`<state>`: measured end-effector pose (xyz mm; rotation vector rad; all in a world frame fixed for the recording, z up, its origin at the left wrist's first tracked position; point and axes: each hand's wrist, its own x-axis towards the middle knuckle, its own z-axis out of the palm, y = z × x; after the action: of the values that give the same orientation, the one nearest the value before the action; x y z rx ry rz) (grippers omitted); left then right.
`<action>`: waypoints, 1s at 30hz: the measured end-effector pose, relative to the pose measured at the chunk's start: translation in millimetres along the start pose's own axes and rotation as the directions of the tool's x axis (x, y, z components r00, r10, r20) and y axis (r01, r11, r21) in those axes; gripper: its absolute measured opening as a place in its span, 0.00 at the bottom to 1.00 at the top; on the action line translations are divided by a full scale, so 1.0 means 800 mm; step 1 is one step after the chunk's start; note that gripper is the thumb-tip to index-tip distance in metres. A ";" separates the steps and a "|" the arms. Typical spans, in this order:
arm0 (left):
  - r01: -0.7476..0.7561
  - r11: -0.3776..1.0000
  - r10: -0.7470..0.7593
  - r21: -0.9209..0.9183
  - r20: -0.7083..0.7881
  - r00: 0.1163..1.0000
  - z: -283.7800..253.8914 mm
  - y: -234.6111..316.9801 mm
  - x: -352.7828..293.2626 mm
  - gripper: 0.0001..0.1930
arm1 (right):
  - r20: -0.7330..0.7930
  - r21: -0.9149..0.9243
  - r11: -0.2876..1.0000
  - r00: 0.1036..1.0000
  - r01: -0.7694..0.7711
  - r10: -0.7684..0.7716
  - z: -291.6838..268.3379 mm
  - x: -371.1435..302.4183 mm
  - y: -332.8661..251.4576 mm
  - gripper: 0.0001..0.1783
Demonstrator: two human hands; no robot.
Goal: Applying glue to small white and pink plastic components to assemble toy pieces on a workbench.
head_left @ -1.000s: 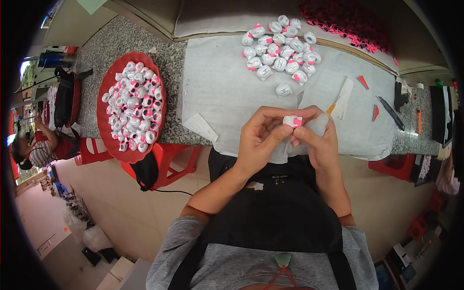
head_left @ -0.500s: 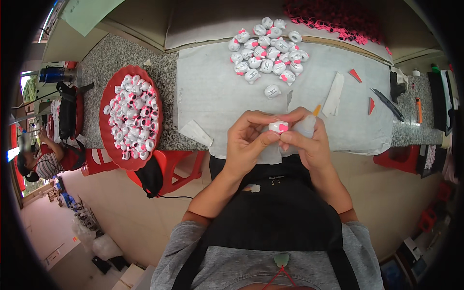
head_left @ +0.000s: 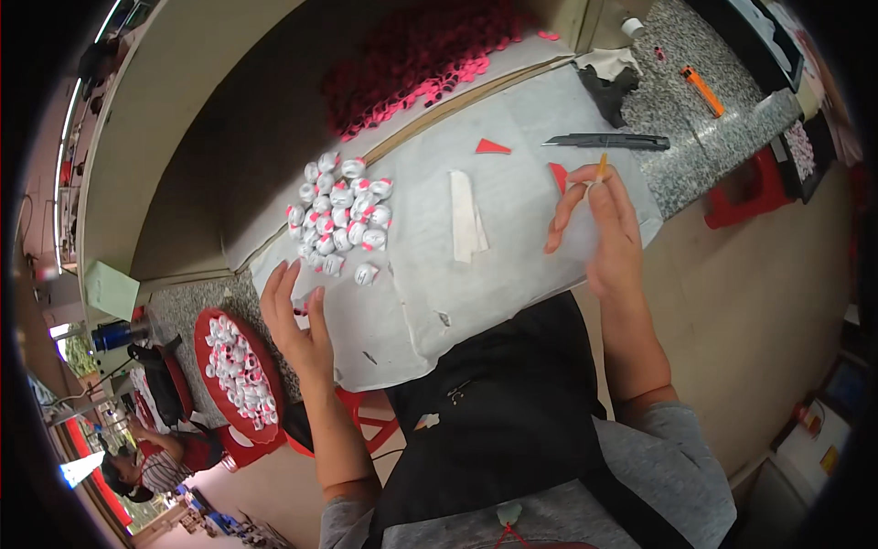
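My left hand (head_left: 300, 328) is raised left of a pile of small white cat-head pieces with pink bows (head_left: 340, 212). Its thumb and fingers curve around a small piece, of which only a pink and dark bit (head_left: 302, 310) shows. One loose cat-head piece (head_left: 366, 274) lies just below the pile. My right hand (head_left: 608, 215) is closed around a small squeeze bottle; the slim orange tip (head_left: 602, 165) points up between the fingers, and the pale body is mostly hidden. White sheeting (head_left: 530, 238) covers the table under both hands.
A grey utility knife (head_left: 608, 141), red triangular scraps (head_left: 492, 146) and a white strip (head_left: 465, 215) lie on the sheeting. Pink-and-black pieces (head_left: 402, 82) heap on the back shelf. A red scalloped tray (head_left: 265, 352) of cat heads stands left. Another person (head_left: 151, 453) sits farther left.
My hands have parted: the left moved left toward the pile, the right moved right with the squeeze bottle. The cat-head piece is no longer between both hands. The view has turned.
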<state>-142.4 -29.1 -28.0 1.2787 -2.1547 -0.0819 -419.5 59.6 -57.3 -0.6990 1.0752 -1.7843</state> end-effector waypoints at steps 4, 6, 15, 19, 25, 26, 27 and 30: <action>-0.291 0.881 0.375 -0.374 0.177 0.910 0.073 0.127 0.099 0.06 | -0.173 -0.017 0.995 0.979 0.102 -0.104 -0.035 0.007 -0.012 0.14; -0.228 0.853 0.402 -0.469 0.314 0.860 0.125 0.185 0.127 0.06 | -0.217 -0.002 0.991 0.967 0.133 -0.130 -0.038 0.008 -0.018 0.14; 0.033 0.834 0.277 -0.551 0.469 0.838 0.232 0.257 0.148 0.10 | -0.302 0.013 0.991 0.945 0.136 -0.126 -0.046 0.013 -0.024 0.13; 0.384 0.505 0.195 -0.773 0.535 0.822 0.198 0.256 0.125 0.08 | -0.228 -0.119 0.976 0.951 0.183 -0.207 -0.046 0.026 -0.018 0.11; 0.622 0.140 0.103 -0.771 0.636 0.765 0.178 0.253 0.110 0.05 | -0.179 -0.272 0.941 0.950 0.201 -0.255 -0.042 0.029 -0.014 0.09; 0.622 0.141 0.101 -0.770 0.636 0.765 0.178 0.251 0.109 0.05 | -0.179 -0.271 0.942 0.951 0.200 -0.253 -0.042 0.029 -0.015 0.09; 0.651 0.077 0.128 -0.755 0.655 0.744 0.178 0.249 0.107 0.05 | -0.143 -0.275 0.943 0.962 0.186 -0.231 -0.043 0.027 -0.016 0.09; 0.702 0.033 0.180 -0.711 0.696 0.696 0.177 0.242 0.107 0.05 | -0.090 -0.253 0.956 0.980 0.149 -0.176 -0.043 0.023 -0.023 0.10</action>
<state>-397.3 -32.2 -32.3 0.7069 -1.3776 -2.1502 -462.9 59.3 -56.7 -0.8670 1.3643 -1.8660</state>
